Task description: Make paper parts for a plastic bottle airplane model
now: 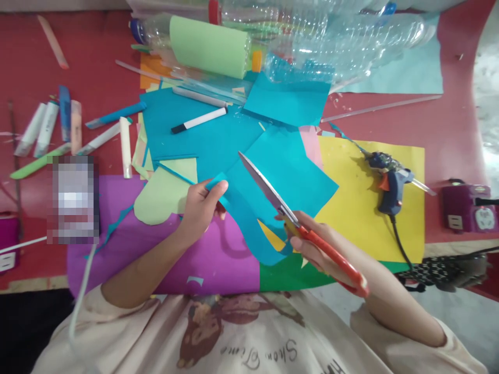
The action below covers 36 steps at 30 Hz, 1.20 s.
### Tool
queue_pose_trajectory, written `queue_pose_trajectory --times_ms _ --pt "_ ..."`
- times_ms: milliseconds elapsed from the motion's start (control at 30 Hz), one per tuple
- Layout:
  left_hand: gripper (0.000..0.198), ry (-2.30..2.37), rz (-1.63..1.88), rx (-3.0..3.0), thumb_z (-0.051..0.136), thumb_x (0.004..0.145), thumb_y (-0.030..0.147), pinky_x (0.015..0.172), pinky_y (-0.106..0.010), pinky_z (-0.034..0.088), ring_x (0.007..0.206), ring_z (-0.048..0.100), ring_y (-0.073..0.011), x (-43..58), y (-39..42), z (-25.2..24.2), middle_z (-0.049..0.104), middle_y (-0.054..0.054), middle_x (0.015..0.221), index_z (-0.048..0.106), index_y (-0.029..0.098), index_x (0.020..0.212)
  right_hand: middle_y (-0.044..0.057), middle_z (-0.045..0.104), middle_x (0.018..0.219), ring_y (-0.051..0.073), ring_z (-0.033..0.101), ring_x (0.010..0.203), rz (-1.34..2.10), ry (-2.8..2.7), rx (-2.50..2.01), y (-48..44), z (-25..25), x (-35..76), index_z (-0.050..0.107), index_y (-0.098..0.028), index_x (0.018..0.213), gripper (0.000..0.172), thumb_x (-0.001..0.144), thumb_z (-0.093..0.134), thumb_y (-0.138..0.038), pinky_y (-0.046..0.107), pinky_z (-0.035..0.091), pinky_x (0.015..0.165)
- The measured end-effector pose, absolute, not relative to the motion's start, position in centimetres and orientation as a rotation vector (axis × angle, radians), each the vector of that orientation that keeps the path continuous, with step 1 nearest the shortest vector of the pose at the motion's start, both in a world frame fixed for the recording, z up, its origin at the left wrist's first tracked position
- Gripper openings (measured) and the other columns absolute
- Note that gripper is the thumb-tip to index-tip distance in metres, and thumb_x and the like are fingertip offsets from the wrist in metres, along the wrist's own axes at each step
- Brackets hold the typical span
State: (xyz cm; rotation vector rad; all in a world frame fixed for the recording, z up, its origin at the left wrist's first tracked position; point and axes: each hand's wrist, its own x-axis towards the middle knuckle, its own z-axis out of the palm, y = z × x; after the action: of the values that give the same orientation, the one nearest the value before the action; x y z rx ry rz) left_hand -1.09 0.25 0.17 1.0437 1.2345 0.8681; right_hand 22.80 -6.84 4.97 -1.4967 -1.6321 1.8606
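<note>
My left hand (197, 210) pinches one end of a blue paper strip (249, 236) between thumb and fingers. The strip curves down and across to my right hand (317, 236), where its other end passes near or behind the fingers; whether they grip it I cannot tell. In that right hand are scissors (265, 182) with red handles, their blades together and pointing up and left. Beneath the blades lie blue paper sheets (288, 161). A pale green paper cutout (159, 195) lies beside my left wrist, on purple paper (230, 265).
Clear plastic bottles (296, 31) lie along the far side, one wrapped in light green paper (208, 47). A glue gun (393, 192) rests on yellow paper (362, 228) at right. Several markers (47, 127) and a pixelated device (74, 200) are at left. A black-capped marker (202, 119) lies on blue paper.
</note>
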Motion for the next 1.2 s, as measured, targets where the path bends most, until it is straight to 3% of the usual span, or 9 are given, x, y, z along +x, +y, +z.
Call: queue_pose_trajectory --times_ms 267,400,500,600,667,733,767,933,1200 --pt "0.035 1.269 0.879 1.064 0.061 0.079 0.038 0.032 -0.017 0.034 0.032 0.045 -0.0061 -1.0 0.1 0.6 0.049 0.005 0.038 0.047 0.020 0.052 0.013 0.070 0.100 0.024 0.066 0.073 0.630 -2.322 -1.975 -3.6 2.7 22.7 0.054 -0.019 0.129 0.042 0.089 0.050 -0.031 0.030 0.045 0.055" --pt "0.035 1.262 0.887 1.056 0.060 0.080 0.037 0.033 -0.016 0.034 0.033 0.045 -0.0060 -1.1 0.2 0.2 0.050 0.005 0.039 0.047 0.020 0.053 0.012 0.072 0.102 0.028 0.069 0.084 0.570 -2.504 -1.949 -2.2 2.6 23.0 0.053 -0.022 0.135 0.048 0.089 0.054 -0.030 0.032 0.049 0.060" --pt "0.035 1.273 0.890 1.031 0.062 0.078 0.038 0.033 -0.017 0.035 0.032 0.044 -0.0065 -1.1 0.4 0.2 0.049 0.005 0.038 0.046 0.021 0.052 0.009 0.074 0.094 0.027 0.069 0.080 0.553 -2.467 -2.009 0.6 4.5 23.7 0.063 -0.024 0.123 0.038 0.089 0.056 -0.041 0.036 0.052 0.062" --pt "0.033 1.291 0.863 1.008 0.063 0.074 0.038 0.032 -0.018 0.034 0.031 0.044 -0.0074 -1.0 0.4 0.4 0.049 0.005 0.037 0.046 0.021 0.052 0.013 0.070 0.113 0.028 0.066 0.100 0.362 -2.206 -2.115 5.8 6.3 24.3 0.060 -0.019 0.128 0.040 0.091 0.056 -0.034 0.044 0.052 0.086" --pt "0.033 1.306 0.847 1.015 0.063 0.074 0.039 0.031 -0.018 0.033 0.031 0.044 -0.0074 -0.9 0.4 0.6 0.048 0.005 0.037 0.046 0.021 0.052 0.020 0.049 0.142 0.033 0.047 0.131 0.182 -2.103 -2.181 9.8 6.6 24.5 0.049 -0.011 0.139 0.053 0.090 0.060 -0.028 0.048 0.039 0.107" --pt "0.034 1.308 0.836 1.040 0.062 0.075 0.039 0.031 -0.018 0.033 0.032 0.044 -0.0071 -1.0 0.3 0.7 0.048 0.005 0.037 0.045 0.021 0.052 0.021 0.032 0.154 0.035 0.025 0.144 0.075 -2.051 -2.220 13.1 6.2 24.7 0.034 -0.008 0.148 0.068 0.088 0.062 -0.025 0.048 0.023 0.116" --pt "0.034 1.305 0.832 1.052 0.061 0.076 0.039 0.031 -0.018 0.032 0.032 0.043 -0.0069 -1.0 0.2 0.7 0.048 0.005 0.037 0.045 0.021 0.051 0.021 0.031 0.155 0.035 0.022 0.145 0.067 -2.073 -2.225 14.4 5.9 24.6 0.033 -0.008 0.149 0.070 0.088 0.063 -0.025 0.048 0.018 0.118" --pt "0.037 1.283 0.815 1.080 0.057 0.081 0.039 0.032 -0.017 0.031 0.032 0.042 -0.0061 -1.3 0.0 0.6 0.048 0.004 0.039 0.045 0.020 0.052 0.016 0.049 0.142 0.028 0.039 0.131 0.040 -2.180 -2.073 17.1 3.9 23.4 0.046 -0.014 0.138 0.053 0.088 0.063 -0.021 0.046 0.030 0.109" --pt "0.037 1.292 0.773 1.085 0.057 0.081 0.042 0.033 -0.018 0.032 0.033 0.041 -0.0064 -1.3 0.0 0.8 0.048 0.004 0.041 0.046 0.020 0.053 0.014 0.042 0.148 0.027 0.034 0.136 0.122 -2.259 -1.851 17.7 3.9 19.6 0.041 -0.012 0.141 0.054 0.094 0.057 -0.033 0.041 0.028 0.112"
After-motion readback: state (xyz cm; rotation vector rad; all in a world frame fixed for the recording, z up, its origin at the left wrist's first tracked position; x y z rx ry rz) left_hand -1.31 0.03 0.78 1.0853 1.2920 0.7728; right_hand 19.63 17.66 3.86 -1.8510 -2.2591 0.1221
